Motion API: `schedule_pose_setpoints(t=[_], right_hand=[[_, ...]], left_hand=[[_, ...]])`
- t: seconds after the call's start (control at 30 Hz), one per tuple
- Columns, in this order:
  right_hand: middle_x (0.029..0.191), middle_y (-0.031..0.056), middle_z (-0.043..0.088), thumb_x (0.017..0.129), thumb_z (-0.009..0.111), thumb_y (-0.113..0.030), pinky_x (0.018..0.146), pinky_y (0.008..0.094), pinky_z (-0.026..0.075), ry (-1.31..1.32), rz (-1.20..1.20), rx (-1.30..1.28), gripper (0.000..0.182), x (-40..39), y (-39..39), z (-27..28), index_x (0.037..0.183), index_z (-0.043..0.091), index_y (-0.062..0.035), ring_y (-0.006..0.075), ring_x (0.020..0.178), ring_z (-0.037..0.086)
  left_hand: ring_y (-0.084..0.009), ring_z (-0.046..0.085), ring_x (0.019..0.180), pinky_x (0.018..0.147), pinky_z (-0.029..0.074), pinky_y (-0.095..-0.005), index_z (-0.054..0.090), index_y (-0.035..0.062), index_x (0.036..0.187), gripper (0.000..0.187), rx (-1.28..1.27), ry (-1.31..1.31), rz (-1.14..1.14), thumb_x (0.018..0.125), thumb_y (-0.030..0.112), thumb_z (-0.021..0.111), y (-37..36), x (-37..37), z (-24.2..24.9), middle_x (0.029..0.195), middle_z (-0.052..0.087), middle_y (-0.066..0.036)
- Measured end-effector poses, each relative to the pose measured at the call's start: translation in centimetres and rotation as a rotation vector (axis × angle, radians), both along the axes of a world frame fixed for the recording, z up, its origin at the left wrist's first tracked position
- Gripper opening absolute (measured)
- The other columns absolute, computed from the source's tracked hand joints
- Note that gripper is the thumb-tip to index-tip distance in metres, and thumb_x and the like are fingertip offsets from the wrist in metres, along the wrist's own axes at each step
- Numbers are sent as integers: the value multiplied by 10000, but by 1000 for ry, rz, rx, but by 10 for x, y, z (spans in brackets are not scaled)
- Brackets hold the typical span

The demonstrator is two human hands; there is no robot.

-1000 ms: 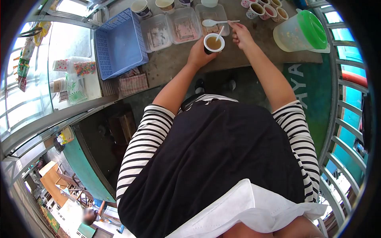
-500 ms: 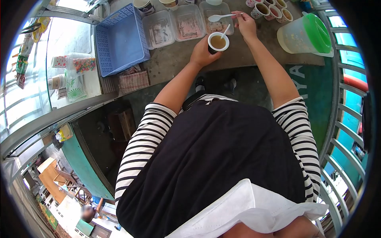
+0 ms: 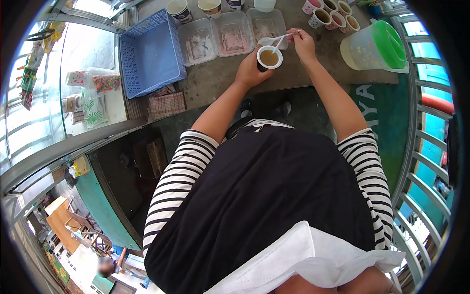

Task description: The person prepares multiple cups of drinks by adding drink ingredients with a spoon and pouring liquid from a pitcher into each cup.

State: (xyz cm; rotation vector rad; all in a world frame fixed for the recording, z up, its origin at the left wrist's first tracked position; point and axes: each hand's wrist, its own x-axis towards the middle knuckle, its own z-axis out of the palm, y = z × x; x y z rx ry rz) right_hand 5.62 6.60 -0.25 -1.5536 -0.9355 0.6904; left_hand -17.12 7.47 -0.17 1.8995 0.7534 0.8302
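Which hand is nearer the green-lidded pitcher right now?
Right. The right hand, pinching the spoon by its handle, is a short way to the picture-left of the pitcher. The left hand, around the cup, is farther off on that same side.

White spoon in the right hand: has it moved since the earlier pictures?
Yes, toward the person: the spoon bowl is now by the near edge of the rightmost clear tray.

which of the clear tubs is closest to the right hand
The rightmost tub, overlapped by the white spoon in the right hand; the middle tub and left tub sit farther off.
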Motion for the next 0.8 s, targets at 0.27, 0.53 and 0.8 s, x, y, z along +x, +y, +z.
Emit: schedule_pose_setpoints(t=[0.27, 0.53, 0.8], right_hand=[[788, 18, 666, 999, 545, -257, 556, 228, 405, 445, -222, -13, 240, 13, -12, 22, 965, 663, -51, 76, 656, 581], [843, 24, 651, 1010, 533, -260, 631, 222, 436, 681, -88, 163, 232, 16, -46, 71, 992, 635, -51, 81, 736, 577], [846, 11, 641, 1025, 501, -206, 687, 209, 446, 111, 40, 230, 230, -11, -69, 98, 1004, 644, -27, 70, 769, 579]], left_hand=[[-340, 626, 1061, 898, 491, -398, 549, 75, 1230, 607, -2, -1, -12, 698, 266, 768, -1, -2, 3, 1129, 650, -164], [-334, 617, 1086, 917, 486, -399, 534, 87, 1265, 639, -26, 10, -22, 690, 255, 757, 0, -1, 0, 1160, 643, -157], [-316, 623, 1097, 933, 475, -387, 534, 50, 1267, 646, 34, -1, -20, 717, 279, 784, 0, 0, 2, 1173, 642, -159]])
